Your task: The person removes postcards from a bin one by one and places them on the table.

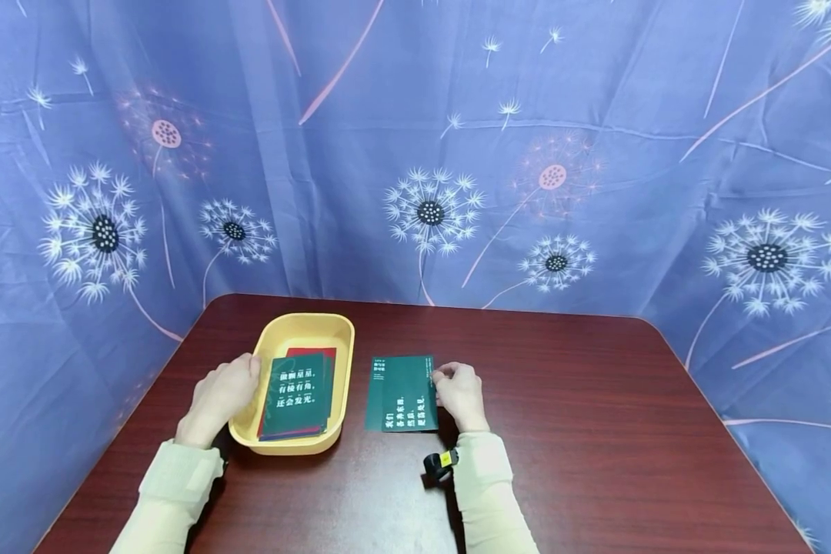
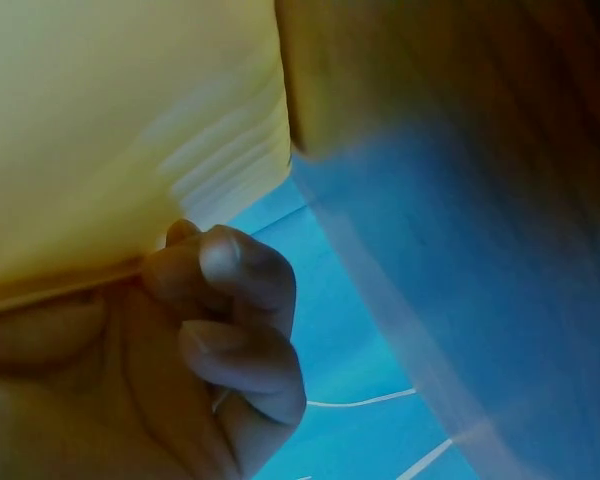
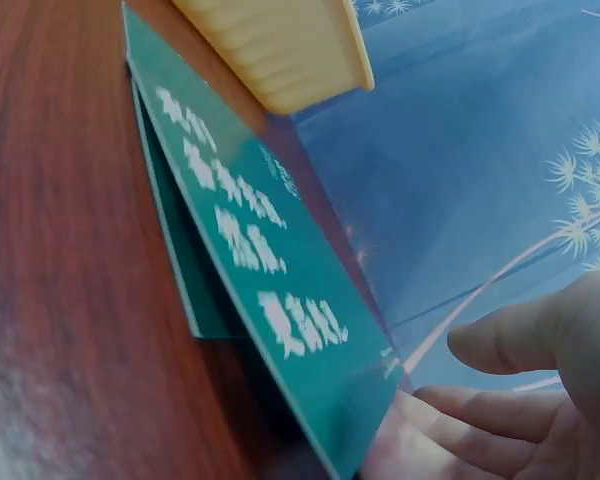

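My left hand [image 1: 225, 392] grips the left rim of a yellow plastic basin [image 1: 347, 346], its fingers curled over the edge in the left wrist view. Inside the basin lies a stack of cards, topped by a dark green card [image 1: 296, 419] with white writing. Right of the basin, another green card [image 1: 408, 385] with white text lies over a second one. My right hand [image 1: 460, 396] is at its right edge. In the right wrist view, that upper card [image 3: 310, 370] tilts up, with fingers [image 3: 490, 415] touching its edge and the thumb apart from it.
The dark red-brown table [image 1: 568, 431] extends to the right of the cards. A blue curtain [image 1: 346, 169] with dandelion prints hangs behind the table. A small black strap with a yellow label [image 1: 446, 459] sits at the right wrist.
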A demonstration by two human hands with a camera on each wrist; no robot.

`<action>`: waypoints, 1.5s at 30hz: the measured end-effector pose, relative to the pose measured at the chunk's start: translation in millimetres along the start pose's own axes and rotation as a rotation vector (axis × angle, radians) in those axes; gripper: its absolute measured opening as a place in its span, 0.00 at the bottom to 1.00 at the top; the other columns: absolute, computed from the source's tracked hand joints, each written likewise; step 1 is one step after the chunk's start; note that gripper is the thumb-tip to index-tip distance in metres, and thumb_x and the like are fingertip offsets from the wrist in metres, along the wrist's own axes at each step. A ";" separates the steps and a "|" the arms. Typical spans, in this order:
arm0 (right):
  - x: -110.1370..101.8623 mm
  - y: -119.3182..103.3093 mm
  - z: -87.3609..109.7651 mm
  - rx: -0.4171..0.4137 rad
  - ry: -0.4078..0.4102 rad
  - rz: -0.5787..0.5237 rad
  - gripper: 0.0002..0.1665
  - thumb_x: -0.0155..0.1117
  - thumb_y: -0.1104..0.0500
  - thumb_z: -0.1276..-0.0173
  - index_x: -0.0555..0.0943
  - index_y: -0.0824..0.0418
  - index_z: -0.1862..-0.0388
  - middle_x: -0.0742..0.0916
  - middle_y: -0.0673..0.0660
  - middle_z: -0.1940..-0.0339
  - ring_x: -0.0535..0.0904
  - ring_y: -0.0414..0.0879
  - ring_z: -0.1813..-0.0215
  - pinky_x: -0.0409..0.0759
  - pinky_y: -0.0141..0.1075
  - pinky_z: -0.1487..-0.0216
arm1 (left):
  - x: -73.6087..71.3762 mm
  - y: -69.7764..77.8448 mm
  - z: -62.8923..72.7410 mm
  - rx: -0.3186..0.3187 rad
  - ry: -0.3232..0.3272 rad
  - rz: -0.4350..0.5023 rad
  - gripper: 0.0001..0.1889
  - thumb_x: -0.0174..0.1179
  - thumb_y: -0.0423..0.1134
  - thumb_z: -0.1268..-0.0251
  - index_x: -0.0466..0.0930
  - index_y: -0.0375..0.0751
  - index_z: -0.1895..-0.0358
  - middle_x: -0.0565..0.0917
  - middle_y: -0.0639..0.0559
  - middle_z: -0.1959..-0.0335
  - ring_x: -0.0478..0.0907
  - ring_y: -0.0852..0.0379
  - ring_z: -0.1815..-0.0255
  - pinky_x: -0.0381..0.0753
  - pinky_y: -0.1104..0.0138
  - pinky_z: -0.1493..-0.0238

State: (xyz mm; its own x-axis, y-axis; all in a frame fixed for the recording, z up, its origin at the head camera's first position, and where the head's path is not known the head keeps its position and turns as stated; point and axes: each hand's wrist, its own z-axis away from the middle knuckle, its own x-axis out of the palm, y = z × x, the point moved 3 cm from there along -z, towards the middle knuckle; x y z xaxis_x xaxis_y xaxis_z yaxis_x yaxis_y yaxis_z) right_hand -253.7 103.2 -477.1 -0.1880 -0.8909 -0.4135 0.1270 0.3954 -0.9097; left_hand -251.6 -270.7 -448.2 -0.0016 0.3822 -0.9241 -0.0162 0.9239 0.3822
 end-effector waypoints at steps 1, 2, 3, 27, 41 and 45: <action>-1.2 -0.7 0.3 -0.004 0.007 0.022 0.10 0.61 0.63 0.33 0.83 0.68 0.59 0.84 0.58 0.75 0.81 0.43 0.80 0.80 0.35 0.76 | 0.1 -0.1 0.0 -0.001 -0.003 -0.001 0.26 0.29 0.49 0.20 0.75 0.33 0.53 0.80 0.29 0.61 0.78 0.30 0.62 0.73 0.42 0.68; -2.5 -1.5 0.3 -0.006 0.013 0.040 0.09 0.61 0.62 0.32 0.83 0.67 0.59 0.84 0.57 0.75 0.80 0.42 0.80 0.80 0.35 0.76 | 0.1 -0.1 0.0 -0.003 -0.005 -0.001 0.26 0.29 0.49 0.20 0.75 0.33 0.53 0.80 0.29 0.61 0.78 0.30 0.62 0.73 0.42 0.68; -3.7 -2.5 0.4 -0.011 0.017 0.056 0.09 0.61 0.62 0.32 0.83 0.67 0.60 0.83 0.56 0.76 0.80 0.42 0.80 0.80 0.35 0.76 | -0.2 -0.3 0.0 -0.005 -0.009 -0.001 0.26 0.29 0.49 0.20 0.75 0.33 0.53 0.80 0.30 0.61 0.78 0.30 0.63 0.73 0.42 0.68; -3.4 -14.4 4.1 -0.109 0.086 0.294 0.07 0.61 0.59 0.32 0.83 0.60 0.67 0.81 0.51 0.81 0.77 0.47 0.75 0.76 0.43 0.66 | -2.4 0.3 0.0 -0.012 -0.024 -0.001 0.27 0.29 0.51 0.20 0.75 0.33 0.52 0.80 0.29 0.61 0.78 0.30 0.62 0.73 0.42 0.67; 27.2 -52.5 19.0 -0.392 0.002 0.243 0.03 0.62 0.61 0.34 0.82 0.57 0.67 0.79 0.46 0.80 0.73 0.41 0.77 0.73 0.37 0.71 | -1.9 1.4 2.0 -0.011 -0.007 0.006 0.27 0.29 0.50 0.21 0.75 0.33 0.53 0.80 0.28 0.59 0.77 0.28 0.61 0.72 0.41 0.67; 35.1 -65.0 22.2 -0.468 -0.042 0.246 0.02 0.62 0.61 0.34 0.82 0.57 0.65 0.79 0.46 0.80 0.72 0.40 0.77 0.71 0.36 0.72 | -1.5 1.5 1.6 -0.008 -0.005 0.003 0.26 0.30 0.49 0.21 0.75 0.33 0.53 0.80 0.28 0.59 0.77 0.28 0.61 0.73 0.41 0.66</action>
State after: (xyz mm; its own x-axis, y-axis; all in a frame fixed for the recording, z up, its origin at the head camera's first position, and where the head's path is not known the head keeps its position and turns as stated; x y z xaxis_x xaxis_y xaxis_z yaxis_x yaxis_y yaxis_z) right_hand -246.9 41.2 -431.6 -0.1668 -0.7634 -0.6241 -0.2877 0.6431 -0.7097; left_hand -250.0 -270.0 -446.2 0.0031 0.3855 -0.9227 -0.0239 0.9225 0.3853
